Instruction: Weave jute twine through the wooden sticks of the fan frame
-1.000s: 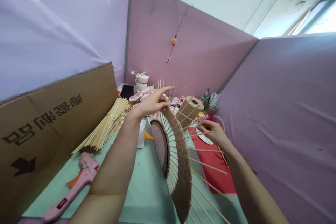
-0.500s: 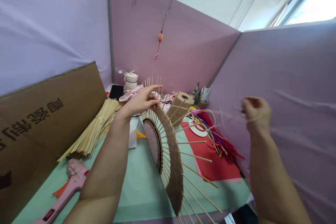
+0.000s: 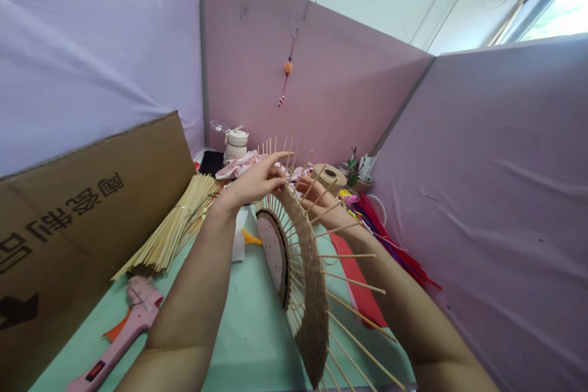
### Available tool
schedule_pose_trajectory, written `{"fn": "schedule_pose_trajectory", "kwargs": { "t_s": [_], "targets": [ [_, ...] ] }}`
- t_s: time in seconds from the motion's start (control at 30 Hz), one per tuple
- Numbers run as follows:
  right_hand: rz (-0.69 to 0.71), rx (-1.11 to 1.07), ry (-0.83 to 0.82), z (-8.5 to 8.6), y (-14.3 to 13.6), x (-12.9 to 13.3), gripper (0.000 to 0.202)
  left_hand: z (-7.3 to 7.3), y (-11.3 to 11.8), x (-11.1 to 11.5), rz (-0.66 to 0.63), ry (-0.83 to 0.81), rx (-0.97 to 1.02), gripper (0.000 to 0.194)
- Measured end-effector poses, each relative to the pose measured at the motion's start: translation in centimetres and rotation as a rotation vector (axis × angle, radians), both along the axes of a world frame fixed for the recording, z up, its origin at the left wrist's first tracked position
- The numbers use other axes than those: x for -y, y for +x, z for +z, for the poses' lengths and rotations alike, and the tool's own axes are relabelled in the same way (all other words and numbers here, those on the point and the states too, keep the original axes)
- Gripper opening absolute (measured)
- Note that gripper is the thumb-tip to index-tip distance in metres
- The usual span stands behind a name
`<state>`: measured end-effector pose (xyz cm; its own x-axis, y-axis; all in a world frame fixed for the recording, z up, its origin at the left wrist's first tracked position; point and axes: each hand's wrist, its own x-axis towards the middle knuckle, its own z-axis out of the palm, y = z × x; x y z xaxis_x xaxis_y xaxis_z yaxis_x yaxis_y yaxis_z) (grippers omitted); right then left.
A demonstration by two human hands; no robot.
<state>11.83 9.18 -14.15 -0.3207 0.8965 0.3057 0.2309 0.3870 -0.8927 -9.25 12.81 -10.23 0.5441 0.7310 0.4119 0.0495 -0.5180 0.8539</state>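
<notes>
A round woven piece (image 3: 315,294) stands on edge, with thin wooden sticks radiating outward and a pink dotted disc (image 3: 272,244) at its centre. My left hand (image 3: 264,180) pinches the top of the woven band, its index finger stretched over the sticks. Just right of it, my right hand (image 3: 316,196) reaches behind the sticks near the band's top, fingers bent and partly hidden by them. Whether it holds the thin twine cannot be made out. Behind my right hand stands a roll of brown twine (image 3: 331,176).
A bundle of sticks (image 3: 172,226), a pink glue gun (image 3: 138,312) and a cardboard sheet (image 3: 92,208) are at left. Red paper (image 3: 356,285) and coloured pipe cleaners (image 3: 404,260) lie at right. A white bottle (image 3: 236,142) stands at the back.
My right hand has come in from the far right to the sticks beside my left hand. The left hand keeps its grip on the woven band. The camera view has shifted slightly.
</notes>
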Motion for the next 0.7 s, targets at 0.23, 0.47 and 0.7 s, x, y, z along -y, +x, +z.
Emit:
{"fn": "schedule_pose_trajectory", "kwargs": {
  "t_s": [0.23,0.47,0.7],
  "targets": [
    [-0.158,0.08,-0.13,2.8,0.6,2.4,0.035,0.3,0.0,0.6,0.014,-0.061,0.048,0.052],
    [-0.334,0.304,0.0,13.0,2.6,4.3,0.026,-0.3,0.4,0.0,0.021,0.014,-0.004,0.048],
    [-0.215,0.318,0.252,16.2,-1.3,2.6,0.024,-0.3,0.6,0.1,0.029,0.04,-0.009,0.047]
  ]
}}
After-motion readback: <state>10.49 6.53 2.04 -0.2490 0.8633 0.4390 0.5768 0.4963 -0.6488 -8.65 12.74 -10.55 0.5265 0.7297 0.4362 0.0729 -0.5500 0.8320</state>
